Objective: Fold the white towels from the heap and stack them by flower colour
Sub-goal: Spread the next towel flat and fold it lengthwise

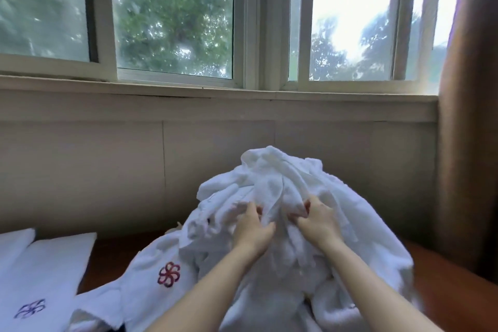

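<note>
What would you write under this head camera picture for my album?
Both hands, left and right, grip the white towel heap beneath a window, folded flower towels at left.

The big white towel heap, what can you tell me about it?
The heap is a tall, crumpled mound of soft white terry towels, peaked at the top, on a brown table below the window. Both hands grip its folds near the middle: the left hand and the right hand. A towel with a red flower spills from its left foot.
</note>
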### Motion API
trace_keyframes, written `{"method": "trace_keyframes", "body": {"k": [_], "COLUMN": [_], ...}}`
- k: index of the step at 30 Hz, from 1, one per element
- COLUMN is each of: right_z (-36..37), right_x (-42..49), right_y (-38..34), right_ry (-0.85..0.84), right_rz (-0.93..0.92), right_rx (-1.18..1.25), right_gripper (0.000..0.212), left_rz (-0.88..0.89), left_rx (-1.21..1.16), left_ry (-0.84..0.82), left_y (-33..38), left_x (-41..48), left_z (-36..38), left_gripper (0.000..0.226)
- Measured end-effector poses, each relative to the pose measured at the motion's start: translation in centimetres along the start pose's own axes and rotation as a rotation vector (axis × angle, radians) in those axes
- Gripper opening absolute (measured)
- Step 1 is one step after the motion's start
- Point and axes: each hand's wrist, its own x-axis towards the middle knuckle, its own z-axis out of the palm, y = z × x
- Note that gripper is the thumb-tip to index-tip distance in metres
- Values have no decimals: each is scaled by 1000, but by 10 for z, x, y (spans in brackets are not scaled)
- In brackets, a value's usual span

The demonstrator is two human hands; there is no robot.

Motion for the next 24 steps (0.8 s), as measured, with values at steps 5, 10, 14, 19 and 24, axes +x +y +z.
{"method": "trace_keyframes", "body": {"k": [5, 10, 14, 19, 24], "right_z": [-8, -25, -35, -3, 82], "right_x": [-36, -103, -137, -170, -248], "right_y": [-5, -23, -40, -75, -129], "right_ry": [-106, -755, -776, -679, -907], "right_rz": [-40, -199, -225, -63, -70], "right_rx": [24, 48, 55, 187, 173], "right_gripper": [30, 23, 10, 45, 81], "left_rz": [18, -21, -213, -464, -542], "left_rx": [-221, -38, 178, 401, 359], "left_ry": [-192, -396, -478, -527, -342], "left_y": [-6, -42, -89, -160, -176], "left_x": [-41, -105, -159, -213, -289], "left_z": [-30, -109, -186, -262, -332], "left_gripper": [8, 14, 36, 21, 26]}}
